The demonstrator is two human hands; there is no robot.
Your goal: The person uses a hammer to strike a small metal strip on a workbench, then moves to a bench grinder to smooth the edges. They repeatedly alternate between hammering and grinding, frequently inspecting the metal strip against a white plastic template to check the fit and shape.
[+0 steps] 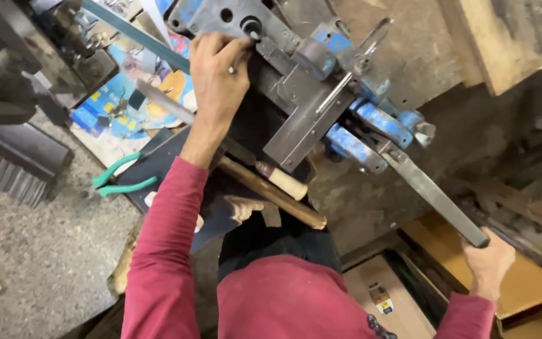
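A blue and grey metal lever press (321, 81) is fixed to the bench in front of me. My right hand (489, 262) grips the end of its long grey lever handle (431, 191) at the lower right. My left hand (217, 75) rests at the top of the machine near a round black knob (251, 26), fingers pinched on a small metal piece that I can barely make out. Both arms wear red sleeves.
Green-handled pliers (117, 179) lie on the bench at the left. A wooden-handled tool (271, 188) and a cream-handled tool (282, 179) lie under the press. Dark heavy machinery (7, 113) stands far left. Cardboard boxes (522, 282) sit lower right, a wooden beam (497, 44) upper right.
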